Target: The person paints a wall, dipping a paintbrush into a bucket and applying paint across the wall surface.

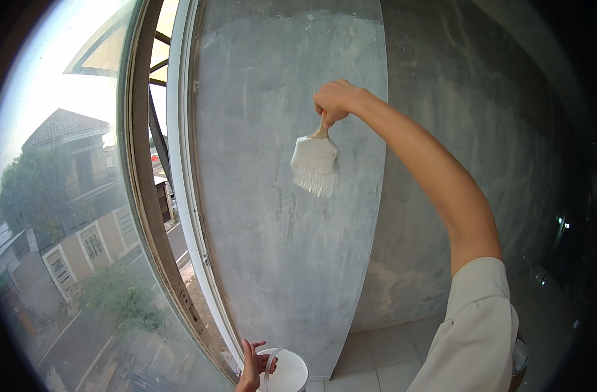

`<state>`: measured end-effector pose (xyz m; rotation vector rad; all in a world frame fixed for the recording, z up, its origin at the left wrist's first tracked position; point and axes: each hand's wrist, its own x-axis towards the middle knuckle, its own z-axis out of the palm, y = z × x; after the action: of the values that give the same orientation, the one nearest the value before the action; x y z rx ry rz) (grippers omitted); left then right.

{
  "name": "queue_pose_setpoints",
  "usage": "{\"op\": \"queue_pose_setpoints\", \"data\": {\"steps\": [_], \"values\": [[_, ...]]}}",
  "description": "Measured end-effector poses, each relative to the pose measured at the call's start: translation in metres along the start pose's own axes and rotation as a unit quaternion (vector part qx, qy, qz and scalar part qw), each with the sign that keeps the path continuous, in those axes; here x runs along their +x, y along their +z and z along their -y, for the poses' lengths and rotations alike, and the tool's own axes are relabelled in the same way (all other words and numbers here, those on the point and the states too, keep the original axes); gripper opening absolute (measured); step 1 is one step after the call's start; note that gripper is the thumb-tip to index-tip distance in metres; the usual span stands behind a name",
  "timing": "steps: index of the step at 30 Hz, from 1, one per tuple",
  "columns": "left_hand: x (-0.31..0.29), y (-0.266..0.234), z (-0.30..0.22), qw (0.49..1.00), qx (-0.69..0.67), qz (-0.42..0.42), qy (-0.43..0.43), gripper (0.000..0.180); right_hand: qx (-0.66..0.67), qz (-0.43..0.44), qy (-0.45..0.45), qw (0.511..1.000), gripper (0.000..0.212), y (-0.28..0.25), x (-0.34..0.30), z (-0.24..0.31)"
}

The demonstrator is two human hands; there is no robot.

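Note:
My right hand (339, 101) is raised, its fingers closed round the wooden handle of a wide paintbrush (315, 155). White paint coats the brush, and its bristles point down against the grey wall (279, 255). Low in the view, my left hand (250, 367) has the pale curved handle (269, 366) of a white bucket (305, 371) hooked across its fingers. Some of those fingers stretch out past the handle. White shows inside the bucket, though its lower part is cut off by the picture's edge.
A window frame (184, 196) runs up the wall's left side, beside a glass pane (82, 215) with houses and a street beyond. Right of the wall's corner, a darker wall (442, 144) stands farther back above a tiled floor (393, 346).

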<state>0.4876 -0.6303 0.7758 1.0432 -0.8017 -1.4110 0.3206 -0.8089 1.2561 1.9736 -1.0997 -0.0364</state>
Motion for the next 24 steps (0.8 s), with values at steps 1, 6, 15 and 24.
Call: {"op": "queue_pose_setpoints", "data": {"steps": [1, 6, 15, 24], "values": [[0.000, 0.002, 0.001, 1.000, -0.001, 0.001, -0.007, 0.079, -0.019, -0.032, 0.011, 0.999, 0.020, -0.013, 0.003, -0.006], [-0.002, -0.001, 0.007, 0.999, -0.005, 0.015, -0.030, 0.079, -0.163, -0.187, 0.082, 0.965, 0.014, -0.090, 0.005, -0.026], [-0.020, -0.006, 0.018, 0.999, -0.029, -0.022, -0.035, 0.073, -0.217, -0.362, 0.106, 0.900, 0.005, -0.001, 0.015, 0.029], [-0.023, -0.025, 0.031, 1.000, -0.009, 0.006, -0.019, 0.071, -0.301, -0.300, 0.058, 0.904, 0.023, 0.156, -0.083, 0.193]]}}
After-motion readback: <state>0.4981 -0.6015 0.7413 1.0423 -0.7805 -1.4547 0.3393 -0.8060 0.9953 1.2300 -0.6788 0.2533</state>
